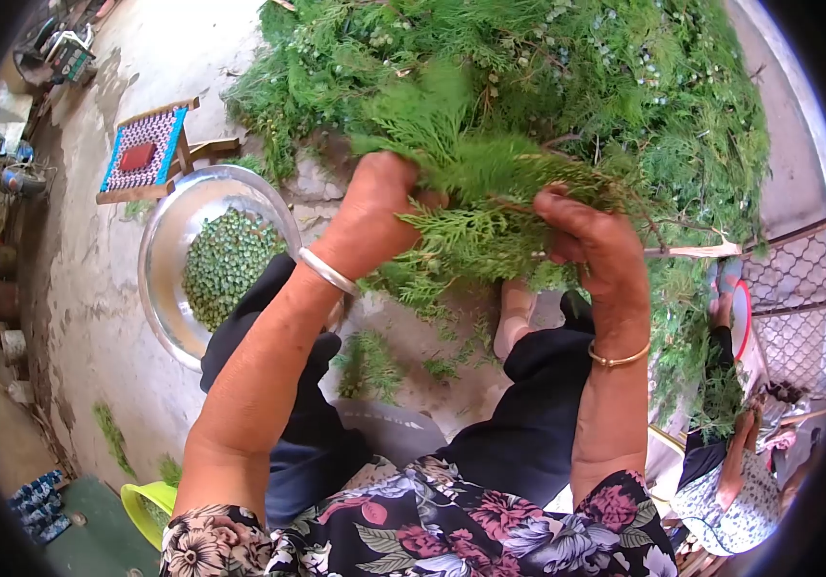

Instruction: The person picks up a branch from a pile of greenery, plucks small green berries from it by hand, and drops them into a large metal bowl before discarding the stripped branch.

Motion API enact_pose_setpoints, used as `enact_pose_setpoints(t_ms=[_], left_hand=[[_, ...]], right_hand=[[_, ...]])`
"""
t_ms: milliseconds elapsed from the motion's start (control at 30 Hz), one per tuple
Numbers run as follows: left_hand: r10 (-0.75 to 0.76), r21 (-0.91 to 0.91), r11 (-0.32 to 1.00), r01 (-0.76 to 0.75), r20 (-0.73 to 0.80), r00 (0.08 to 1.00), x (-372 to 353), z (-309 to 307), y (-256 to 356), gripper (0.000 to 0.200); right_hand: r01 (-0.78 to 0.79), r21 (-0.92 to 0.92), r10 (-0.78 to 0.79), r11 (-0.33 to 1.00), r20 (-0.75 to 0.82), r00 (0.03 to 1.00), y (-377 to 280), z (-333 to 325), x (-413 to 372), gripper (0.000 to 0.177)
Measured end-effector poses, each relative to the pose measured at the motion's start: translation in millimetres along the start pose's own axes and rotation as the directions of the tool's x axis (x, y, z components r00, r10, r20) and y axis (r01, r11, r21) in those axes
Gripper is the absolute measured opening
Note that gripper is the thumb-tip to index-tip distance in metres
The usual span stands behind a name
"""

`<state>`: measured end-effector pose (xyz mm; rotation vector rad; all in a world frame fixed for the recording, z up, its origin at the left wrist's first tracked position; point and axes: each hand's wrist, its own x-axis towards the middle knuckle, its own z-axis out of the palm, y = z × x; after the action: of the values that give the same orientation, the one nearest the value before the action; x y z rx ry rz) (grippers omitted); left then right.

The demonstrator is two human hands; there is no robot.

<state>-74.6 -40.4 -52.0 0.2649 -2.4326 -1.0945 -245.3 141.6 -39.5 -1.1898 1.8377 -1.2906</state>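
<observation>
Both hands hold a leafy green conifer branch (490,192) with flat, fern-like sprays, partly blurred by motion. My left hand (379,207), below a silver bangle, is closed around its left part; the fingertips are mostly hidden. On the other side my right hand (600,236), with a thin gold bangle at the wrist, pinches the branch between thumb and fingers. A big heap of similar branches (615,96) with pale bluish seed cones lies just beyond. Left of my knees stands a wide metal basin (156,313) partly filled with small green cones (230,264).
A low woven-seat stool (165,135) with a red object (137,157) on it stands behind the basin. A yellow-green tub (139,510) is at lower left. Another person (735,486) sits at right near a metal lattice (798,288). Loose sprigs (371,365) lie by my feet.
</observation>
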Motion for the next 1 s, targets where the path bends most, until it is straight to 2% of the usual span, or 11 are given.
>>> enact_pose_setpoints(t_ms=[33, 67, 100, 233, 400, 533, 667, 733, 767, 900, 1000], left_hand=[[-0.314, -0.421, 0.852, 0.312, 0.066, 0.947, 4, -3, 4, 0.011], [-0.538, -0.719, 0.452, 0.529, 0.253, 0.804, 7, -5, 5, 0.008], [-0.472, -0.869, 0.198, 0.453, 0.321, 0.821, 6, -7, 2, 0.008], [-0.44, -0.879, -0.137, 0.456, 0.467, 0.767, 5, 7, 5, 0.02], [-0.435, -0.861, -0.044, 0.507, 0.473, 0.766, 0, 25, 14, 0.021], [-0.367, -0.912, -0.017, 0.409, 0.386, 0.846, 1, 23, 26, 0.022], [-0.517, -0.972, 0.033, 0.233, 0.183, 0.836, 3, 19, 33, 0.022], [-0.393, -0.903, 0.163, 0.398, 0.31, 0.866, 5, 8, 30, 0.023], [-0.367, -0.857, 0.424, 0.294, 0.134, 0.92, 5, 13, 40, 0.021], [-0.461, -0.68, 0.547, 0.488, 0.243, 0.854, -5, 10, 34, 0.028], [-0.426, -0.697, 0.545, 0.466, 0.248, 0.87, -9, 12, 30, 0.032]], right_hand=[[-0.24, 0.286, 0.266, 0.928, -0.055, 0.962, -14, 1, 2, 0.028], [-0.416, 0.552, 0.515, 0.723, -0.03, 0.857, -23, 2, 4, 0.023], [-0.411, 0.555, 0.514, 0.723, -0.035, 0.857, -27, 5, 4, 0.023], [-0.383, 0.583, 0.505, 0.717, -0.056, 0.861, -32, 10, 3, 0.02], [-0.356, 0.645, 0.468, 0.676, -0.003, 0.884, -28, 6, 3, 0.022], [-0.375, 0.613, 0.485, 0.696, -0.014, 0.875, -32, 10, 1, 0.02], [-0.392, 0.615, 0.479, 0.684, 0.027, 0.877, -29, 12, 4, 0.022], [-0.392, 0.601, 0.48, 0.696, 0.016, 0.877, -28, 13, 5, 0.023], [-0.391, 0.587, 0.481, 0.709, 0.004, 0.877, -28, 14, 5, 0.023], [-0.385, 0.565, 0.485, 0.729, -0.03, 0.874, -30, 16, 6, 0.023], [-0.387, 0.572, 0.459, 0.723, 0.022, 0.888, -28, 15, 7, 0.016]])
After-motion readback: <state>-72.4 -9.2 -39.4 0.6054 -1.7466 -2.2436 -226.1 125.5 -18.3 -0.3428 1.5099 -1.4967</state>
